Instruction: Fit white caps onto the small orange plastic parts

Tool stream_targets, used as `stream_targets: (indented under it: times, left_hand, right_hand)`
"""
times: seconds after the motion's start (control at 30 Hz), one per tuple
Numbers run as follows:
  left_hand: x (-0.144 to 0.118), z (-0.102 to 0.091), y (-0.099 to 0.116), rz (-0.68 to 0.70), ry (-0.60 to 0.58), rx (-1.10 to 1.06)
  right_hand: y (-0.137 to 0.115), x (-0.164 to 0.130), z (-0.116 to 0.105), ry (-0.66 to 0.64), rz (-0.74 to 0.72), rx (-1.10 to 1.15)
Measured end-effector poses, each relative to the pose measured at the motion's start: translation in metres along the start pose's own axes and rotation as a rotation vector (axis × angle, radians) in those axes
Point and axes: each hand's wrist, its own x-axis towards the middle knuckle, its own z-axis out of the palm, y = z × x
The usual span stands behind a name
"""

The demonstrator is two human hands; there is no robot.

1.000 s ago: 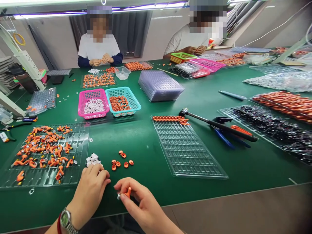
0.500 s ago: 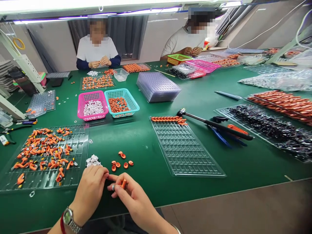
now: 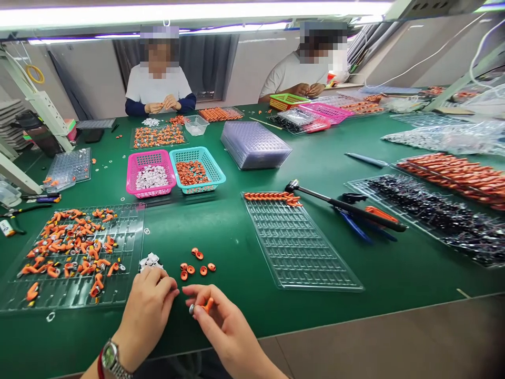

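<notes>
My right hand [image 3: 226, 321] pinches an orange earbud-shaped piece [image 3: 208, 304] with a short stem and a silver round end. My left hand [image 3: 150, 302] is closed, thumb against the fingers, beside a small heap of white pieces [image 3: 151, 261]; whatever its fingertips hold is hidden. A narrow gap separates the two hands. Just beyond them lie several orange cup-shaped caps [image 3: 191, 269] on the green table [image 3: 221, 231]. To the left, a clear tray [image 3: 132, 226] bears many loose orange earbud-shaped pieces.
A clear slotted tray [image 3: 315, 258] has a row of orange pieces at its far end. Pliers [image 3: 357, 226] and a black-handled hammer [image 3: 335, 202] lie right. Pink basket [image 3: 132, 179], turquoise basket [image 3: 219, 176] and stacked plastic trays [image 3: 254, 145] stand behind. Two people sit opposite.
My hands have moved slightly apart. The right hand has shifted a little right with the orange piece still in its fingers. The left stays by the white heap.
</notes>
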Motion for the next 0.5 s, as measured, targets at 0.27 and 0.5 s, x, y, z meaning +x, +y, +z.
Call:
stream_targets:
  times: [0.27, 0.5]
  left_hand:
    - [-0.021, -0.01, 0.017, -0.333, -0.011, -0.744]
    - [-0.044, -0.004, 0.024, -0.545, 0.023, -1.05]
  right_hand:
    - [-0.014, -0.011, 0.0, -0.012, -0.405, -0.223]
    - [-0.018, -0.013, 0.001, 0.003, -0.611, -0.384]
